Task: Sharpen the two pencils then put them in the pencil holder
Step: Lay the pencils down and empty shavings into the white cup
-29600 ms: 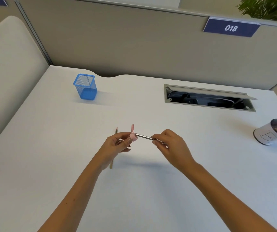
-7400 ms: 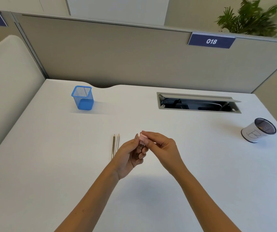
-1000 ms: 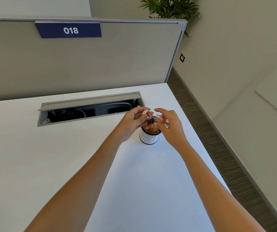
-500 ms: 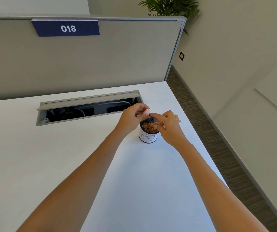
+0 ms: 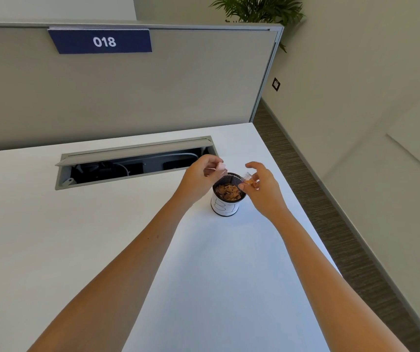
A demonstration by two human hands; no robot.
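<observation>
Clear sharpener casing (image 5: 249,179) pinched in right hand (image 5: 263,189) – pink piece (image 5: 219,167) pinched in left hand (image 5: 198,180) – above shavings-filled cup (image 5: 225,208), right of centre

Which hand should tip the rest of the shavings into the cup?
Probably the right hand: it holds the clear shavings container at the cup rim. The left hand holds only a small pinkish piece.
</observation>
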